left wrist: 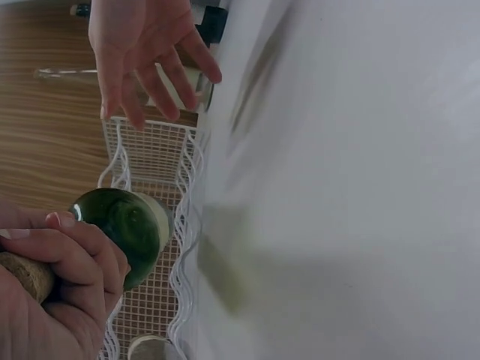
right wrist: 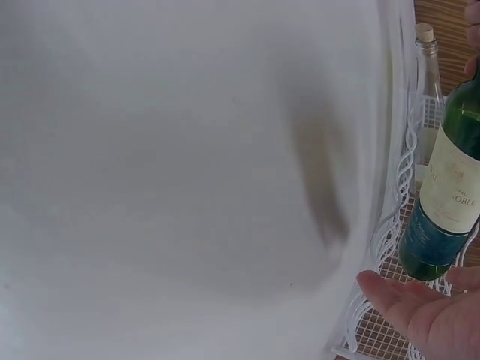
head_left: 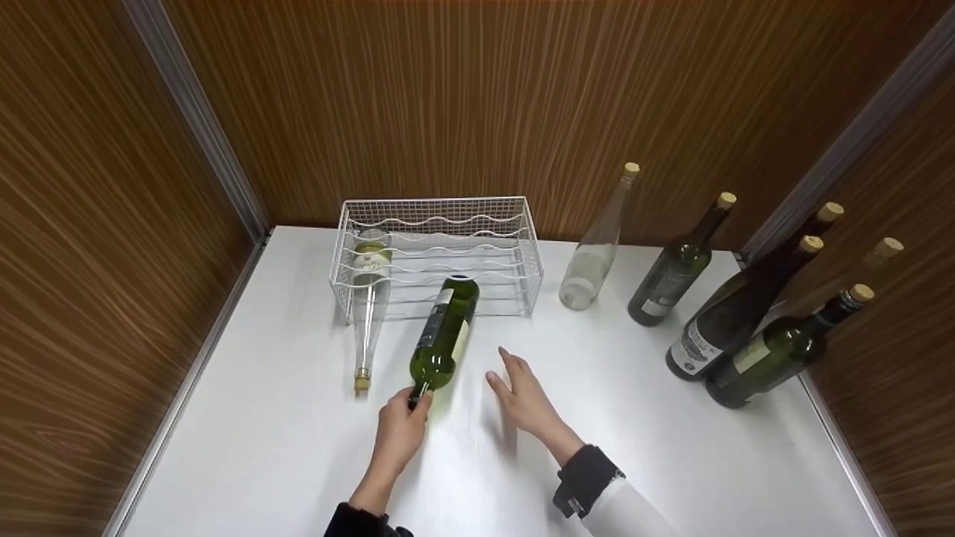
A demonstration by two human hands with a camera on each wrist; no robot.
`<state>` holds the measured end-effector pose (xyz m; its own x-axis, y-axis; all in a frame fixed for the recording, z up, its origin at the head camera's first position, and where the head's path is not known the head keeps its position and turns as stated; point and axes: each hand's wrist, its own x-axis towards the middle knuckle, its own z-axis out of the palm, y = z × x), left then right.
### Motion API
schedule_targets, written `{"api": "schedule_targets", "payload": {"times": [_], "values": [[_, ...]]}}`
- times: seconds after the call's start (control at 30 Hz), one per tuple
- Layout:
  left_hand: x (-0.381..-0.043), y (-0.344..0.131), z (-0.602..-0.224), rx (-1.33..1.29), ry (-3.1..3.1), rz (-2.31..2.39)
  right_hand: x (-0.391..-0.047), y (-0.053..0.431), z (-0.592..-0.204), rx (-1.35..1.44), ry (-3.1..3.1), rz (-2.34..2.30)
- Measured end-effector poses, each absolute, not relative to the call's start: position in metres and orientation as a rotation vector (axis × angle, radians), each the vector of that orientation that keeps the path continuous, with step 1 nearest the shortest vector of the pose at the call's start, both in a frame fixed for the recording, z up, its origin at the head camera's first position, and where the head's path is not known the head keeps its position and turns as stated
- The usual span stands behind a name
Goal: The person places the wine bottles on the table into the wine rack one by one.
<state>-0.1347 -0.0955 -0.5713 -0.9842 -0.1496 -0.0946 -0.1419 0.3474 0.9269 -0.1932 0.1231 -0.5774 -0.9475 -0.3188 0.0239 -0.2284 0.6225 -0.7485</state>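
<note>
My left hand (head_left: 403, 425) grips a green wine bottle (head_left: 446, 332) by its neck, the base pointing away toward the white wire rack (head_left: 531, 276). In the left wrist view the bottle's cork (left wrist: 28, 274) pokes out of the curled fingers. The right wrist view shows its cream and blue label (right wrist: 450, 191). To the bottle's right, my right hand (head_left: 528, 399) hovers with fingers extended, holding nothing. A clear corked bottle (head_left: 367, 313) lies in the left part of the rack, its neck toward me.
At the right stand several corked bottles: a clear one (head_left: 589, 268), a dark green one (head_left: 669, 276), a tall dark one (head_left: 694, 350), and a green one (head_left: 768, 358) in front. Wood-grain panels (head_left: 462, 97) enclose the white table (head_left: 261, 418) at the back and sides.
</note>
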Motion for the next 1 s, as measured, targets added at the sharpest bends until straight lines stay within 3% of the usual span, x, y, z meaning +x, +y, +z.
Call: {"api": "schedule_targets", "payload": {"times": [1.0], "values": [[-0.172, -0.109, -0.599, 0.418, -2.408, -1.638, -0.201, 0.080, -0.577, -0.603, 2.703, -1.140]]}}
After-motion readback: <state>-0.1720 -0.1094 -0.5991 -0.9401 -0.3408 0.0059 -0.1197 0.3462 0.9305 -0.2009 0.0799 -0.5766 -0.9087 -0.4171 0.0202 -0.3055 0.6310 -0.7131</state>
